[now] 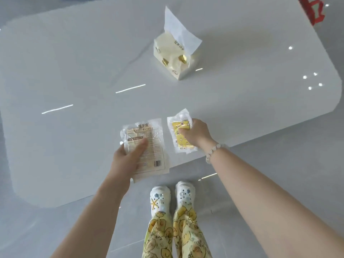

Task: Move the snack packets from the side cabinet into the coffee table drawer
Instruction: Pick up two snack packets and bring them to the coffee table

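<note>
Step, by judgement: bringing both packets to drawer; drawer not in view. Advice: park one packet on bench (74, 71) to free hand for drawer pull.
Left grip (128, 157) holding beige packet (155, 144), thumb across face, at near bench edge.
Right grip (195, 135) curled round yellow packet (178, 131), just right of beige.
Tissue pack (171, 58) far, well apart.

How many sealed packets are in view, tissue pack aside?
2 visible. Left hand holds a large beige packet over the table's near edge; right hand grips a small yellow packet beside it. Another may hide beneath the beige one.
</note>
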